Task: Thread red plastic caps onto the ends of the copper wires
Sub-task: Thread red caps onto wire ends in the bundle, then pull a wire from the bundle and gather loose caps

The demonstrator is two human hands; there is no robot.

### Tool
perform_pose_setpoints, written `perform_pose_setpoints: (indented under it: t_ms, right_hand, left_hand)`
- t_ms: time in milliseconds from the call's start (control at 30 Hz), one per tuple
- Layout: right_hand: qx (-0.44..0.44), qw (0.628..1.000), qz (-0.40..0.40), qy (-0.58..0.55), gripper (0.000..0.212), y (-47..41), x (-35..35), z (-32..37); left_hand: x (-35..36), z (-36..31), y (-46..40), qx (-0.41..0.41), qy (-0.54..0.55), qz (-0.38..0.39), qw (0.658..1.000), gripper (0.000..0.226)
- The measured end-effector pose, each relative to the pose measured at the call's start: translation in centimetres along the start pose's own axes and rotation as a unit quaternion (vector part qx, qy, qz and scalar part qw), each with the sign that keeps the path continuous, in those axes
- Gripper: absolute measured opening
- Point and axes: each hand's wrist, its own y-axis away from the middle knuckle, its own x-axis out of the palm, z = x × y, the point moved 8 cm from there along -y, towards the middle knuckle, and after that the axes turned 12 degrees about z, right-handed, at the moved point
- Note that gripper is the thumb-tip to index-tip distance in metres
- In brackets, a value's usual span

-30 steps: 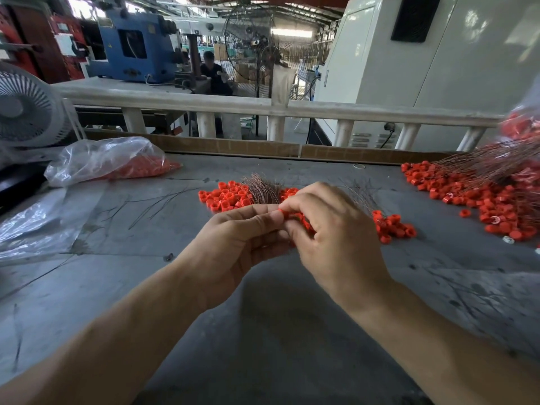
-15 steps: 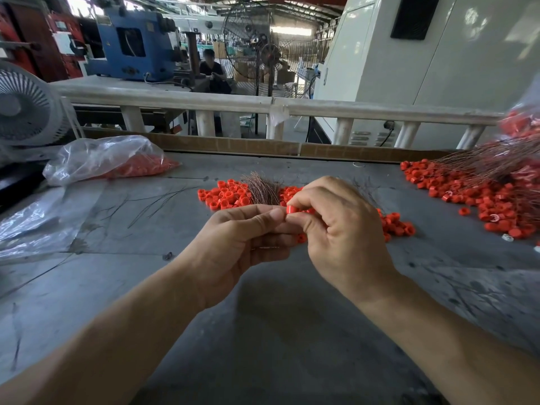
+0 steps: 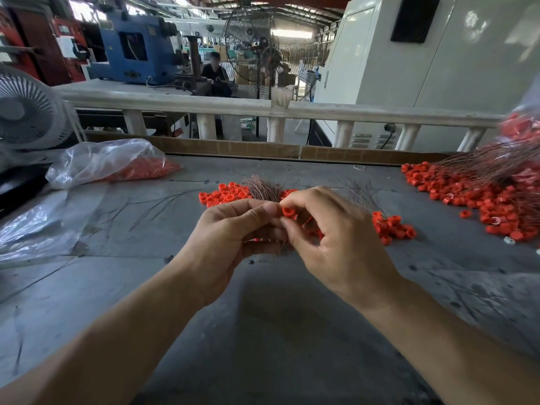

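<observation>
One red cap (image 3: 288, 212) sits pinched between the right hand's (image 3: 336, 241) thumb and forefinger, its open bore facing up, right against the left hand's (image 3: 230, 238) fingertips. The left hand is curled around a small bunch of copper wires (image 3: 267, 239), whose fine strands poke out below its fingers; a few red specks show among them, though whether those are caps already fitted cannot be told. The wire end itself is too thin to make out, so it is unclear whether it has entered the cap yet.

Judging by the layout, the job is well under way but far from finished. At the far right of the table (image 3: 263, 331) lies a big sheaf of wires (image 3: 485, 168) over a spread of caps (image 3: 467, 197), which looks like finished work, though that is a guess. Just beyond the hands, loose caps (image 3: 225, 195) lie in a heap with more wire tufts (image 3: 263, 188) standing among them, and another cluster (image 3: 393, 228) sits beside the right hand. A clear bag (image 3: 111, 162) at the left holds more caps.

The caps are small, bright red, ring-like pieces with a hollow centre; the wires are hair-thin, brownish and springy-looking.
</observation>
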Motion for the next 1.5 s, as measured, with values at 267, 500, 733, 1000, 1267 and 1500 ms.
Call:
perform_pose_setpoints:
  t_ms: [267, 500, 733, 1000, 1267, 1500]
  right_hand:
    - [-0.004, 0.999, 0.024, -0.022, 0.025, 0.0, 1.0, 0.1]
    - [0.012, 0.994, 0.047, -0.093, 0.020, -0.1, 1.2, -0.8]
    - [0.036, 0.982, 0.085, -0.162, 0.022, 0.1, 2.0, -1.6]
    - [0.056, 0.979, 0.079, -0.177, 0.022, 0.2, 2.3, -2.1]
    - [0.051, 0.984, 0.090, -0.143, 0.021, 0.2, 2.3, -1.9]
    - [0.138, 0.990, -0.011, -0.024, 0.015, 0.2, -0.7, -5.2]
  left_hand:
    - [-1.2, -0.3, -0.1, 0.023, -0.047, -0.041, 0.998, 0.028]
    - [-1.6, -0.2, -0.1, 0.015, -0.038, -0.047, 0.998, 0.028]
    - [-1.6, 0.2, -0.1, 0.004, 0.037, -0.038, 0.999, 0.009]
    - [-2.4, -0.1, 0.1, 0.025, 0.035, -0.080, 0.996, 0.022]
    - [-3.3, -0.1, 0.2, 0.024, 0.026, -0.120, 0.992, 0.017]
    - [-4.2, -0.3, 0.2, 0.020, -0.040, -0.150, 0.988, 0.013]
